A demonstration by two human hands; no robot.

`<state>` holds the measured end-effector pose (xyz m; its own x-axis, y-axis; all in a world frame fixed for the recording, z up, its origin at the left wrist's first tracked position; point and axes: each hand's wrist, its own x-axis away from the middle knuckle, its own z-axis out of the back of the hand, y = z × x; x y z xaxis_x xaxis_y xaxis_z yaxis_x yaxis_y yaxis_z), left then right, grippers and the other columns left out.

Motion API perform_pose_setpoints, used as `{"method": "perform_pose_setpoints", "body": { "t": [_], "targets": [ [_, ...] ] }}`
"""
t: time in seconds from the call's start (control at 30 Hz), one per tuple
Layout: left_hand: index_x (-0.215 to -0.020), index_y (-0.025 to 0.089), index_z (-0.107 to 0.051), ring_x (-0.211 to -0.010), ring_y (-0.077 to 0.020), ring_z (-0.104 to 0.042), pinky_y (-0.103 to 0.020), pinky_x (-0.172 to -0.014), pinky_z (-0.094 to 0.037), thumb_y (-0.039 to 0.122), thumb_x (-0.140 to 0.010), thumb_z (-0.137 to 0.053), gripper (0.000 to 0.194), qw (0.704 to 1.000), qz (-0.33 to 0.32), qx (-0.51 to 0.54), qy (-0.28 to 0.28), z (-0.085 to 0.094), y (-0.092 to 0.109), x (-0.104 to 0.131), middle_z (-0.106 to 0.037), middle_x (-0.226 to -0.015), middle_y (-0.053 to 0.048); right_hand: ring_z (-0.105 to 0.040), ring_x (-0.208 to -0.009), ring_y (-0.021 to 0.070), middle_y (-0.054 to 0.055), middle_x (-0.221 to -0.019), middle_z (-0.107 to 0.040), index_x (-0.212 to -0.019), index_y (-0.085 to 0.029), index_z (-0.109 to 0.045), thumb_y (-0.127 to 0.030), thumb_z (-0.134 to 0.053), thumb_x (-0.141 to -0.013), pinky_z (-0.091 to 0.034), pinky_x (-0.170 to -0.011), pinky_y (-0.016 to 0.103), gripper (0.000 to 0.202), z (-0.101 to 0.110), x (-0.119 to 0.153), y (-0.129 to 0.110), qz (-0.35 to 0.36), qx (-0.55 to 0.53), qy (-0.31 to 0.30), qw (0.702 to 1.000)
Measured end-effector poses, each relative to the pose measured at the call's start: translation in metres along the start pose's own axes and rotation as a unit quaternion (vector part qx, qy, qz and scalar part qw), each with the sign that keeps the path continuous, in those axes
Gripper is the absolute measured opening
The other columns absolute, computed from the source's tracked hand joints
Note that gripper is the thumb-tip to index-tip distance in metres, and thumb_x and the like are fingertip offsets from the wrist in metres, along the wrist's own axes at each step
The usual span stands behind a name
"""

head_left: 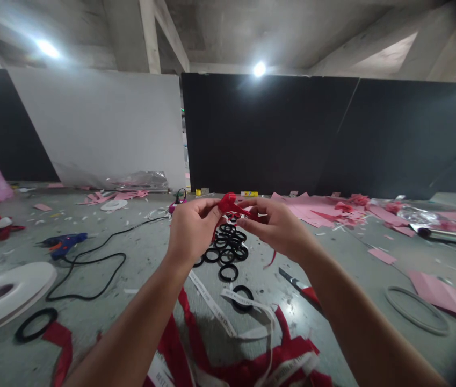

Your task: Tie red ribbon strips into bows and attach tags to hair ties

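A red ribbon [228, 202], looped like a bow, is held up over the table between my two hands. My left hand [194, 224] pinches its looped part between thumb and fingers. Closed on the ribbon's right-hand side is my right hand [271, 221], and a thin red tail hangs below it. Beneath my hands lie several black rings [228, 243] in a loose pile. Closer to me are a white printed ribbon [214, 303] and a heap of red ribbon [252, 365]. Scissors or a knife with a red handle [310, 294] lies partly behind my right forearm.
On the left, a blue glue gun [66, 244] trails a black cord near a white spool [14, 293]. Pink paper scraps [312, 208] cover the back right. A grey ring [417, 310] lies at right. Black panels [268, 134] stand behind the table [139, 312].
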<state>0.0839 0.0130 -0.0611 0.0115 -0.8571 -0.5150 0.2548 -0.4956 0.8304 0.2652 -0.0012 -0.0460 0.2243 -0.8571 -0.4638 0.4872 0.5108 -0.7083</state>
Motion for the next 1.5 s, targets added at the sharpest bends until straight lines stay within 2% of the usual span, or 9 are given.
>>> {"method": "perform_pose_setpoints", "body": {
  "t": [0.1,0.17,0.3,0.6,0.73,0.9,1.03,1.23,1.5],
  "targets": [
    [-0.101,0.017,-0.076,-0.058,-0.0138,-0.064,-0.021,-0.050,-0.044,0.039,-0.082,-0.066,0.030,0.999,-0.008,-0.039,0.023,0.000,-0.002,-0.001,-0.075,-0.072,-0.005,-0.053,-0.061,0.0121,0.003,-0.073,-0.066,-0.092,-0.017,-0.071,-0.033,-0.063,-0.085,-0.040,-0.057,0.027,0.019,0.003,0.001,-0.003,0.020,0.059,0.027,0.998],
    [-0.101,0.017,-0.076,-0.060,-0.0145,-0.065,-0.021,-0.050,-0.045,0.037,-0.083,-0.064,0.029,0.999,-0.014,-0.043,0.017,0.000,-0.002,-0.001,-0.074,-0.072,-0.005,-0.047,-0.053,0.0101,0.000,-0.061,-0.059,-0.080,-0.016,-0.070,-0.035,-0.059,-0.088,-0.035,-0.052,0.027,0.023,0.003,0.002,-0.004,0.015,0.069,0.030,0.997],
    [-0.103,0.017,-0.075,-0.067,-0.0159,-0.068,-0.022,-0.056,-0.049,0.034,-0.083,-0.065,0.028,0.999,-0.020,-0.023,-0.033,-0.002,0.000,0.002,-0.076,-0.078,-0.006,-0.043,-0.048,0.0097,-0.003,-0.051,-0.051,-0.085,-0.017,-0.071,-0.039,-0.058,-0.088,-0.032,-0.049,0.026,0.026,0.001,0.003,-0.004,0.002,0.016,0.027,1.000],
    [-0.107,0.017,-0.074,-0.068,-0.0152,-0.066,-0.023,-0.060,-0.051,0.039,-0.082,-0.068,0.034,0.991,-0.030,0.026,-0.126,-0.004,0.004,0.005,-0.075,-0.082,-0.007,-0.047,-0.054,0.0106,0.002,-0.068,-0.065,-0.081,-0.018,-0.071,-0.028,-0.065,-0.082,-0.033,-0.051,0.027,0.012,-0.002,-0.002,0.004,0.053,0.065,0.091,0.992],
    [-0.107,0.017,-0.074,-0.067,-0.0155,-0.066,-0.023,-0.060,-0.051,0.037,-0.085,-0.064,0.032,0.993,-0.045,0.001,-0.112,-0.003,0.004,0.005,-0.075,-0.079,-0.006,-0.045,-0.053,0.0096,0.001,-0.068,-0.064,-0.083,-0.017,-0.071,-0.025,-0.063,-0.082,-0.032,-0.050,0.026,0.011,-0.003,0.000,0.002,0.051,0.051,0.041,0.997],
    [-0.106,0.019,-0.074,-0.081,-0.0181,-0.069,-0.027,-0.072,-0.053,0.028,-0.088,-0.058,0.026,0.990,-0.086,-0.068,-0.084,-0.002,0.005,0.006,-0.076,-0.096,-0.007,-0.047,-0.050,0.0092,-0.001,-0.065,-0.060,-0.086,-0.018,-0.066,-0.035,-0.062,-0.086,-0.031,-0.046,0.025,0.018,-0.004,0.002,0.000,0.015,-0.007,-0.031,0.999],
    [-0.099,0.017,-0.071,-0.078,-0.0166,-0.069,-0.026,-0.072,-0.051,0.024,-0.083,-0.063,0.018,0.987,-0.114,-0.099,-0.059,-0.004,0.005,0.007,-0.075,-0.088,-0.005,-0.043,-0.047,0.0086,-0.004,-0.055,-0.051,-0.078,-0.018,-0.062,-0.043,-0.069,-0.081,-0.028,-0.044,0.024,0.026,-0.006,-0.002,0.008,-0.011,-0.034,-0.022,0.999],
    [-0.082,0.017,-0.060,-0.066,-0.0138,-0.064,-0.023,-0.060,-0.048,0.029,-0.085,-0.061,0.013,0.989,-0.099,-0.065,-0.083,-0.004,0.004,0.007,-0.069,-0.074,-0.003,-0.047,-0.053,0.0096,-0.001,-0.062,-0.054,-0.078,-0.018,-0.064,-0.045,-0.063,-0.086,-0.034,-0.048,0.025,0.029,-0.004,-0.005,0.013,-0.023,-0.116,-0.052,0.992],
    [-0.095,0.017,-0.072,-0.075,-0.0161,-0.068,-0.025,-0.069,-0.049,0.026,-0.089,-0.056,0.019,0.981,-0.143,-0.104,-0.077,-0.004,0.009,0.009,-0.075,-0.085,-0.005,-0.051,-0.061,0.0100,-0.001,-0.070,-0.056,-0.085,-0.019,-0.068,-0.038,-0.066,-0.084,-0.038,-0.056,0.024,0.020,-0.007,-0.004,0.012,-0.098,-0.267,-0.062,0.957]
  ]
}}
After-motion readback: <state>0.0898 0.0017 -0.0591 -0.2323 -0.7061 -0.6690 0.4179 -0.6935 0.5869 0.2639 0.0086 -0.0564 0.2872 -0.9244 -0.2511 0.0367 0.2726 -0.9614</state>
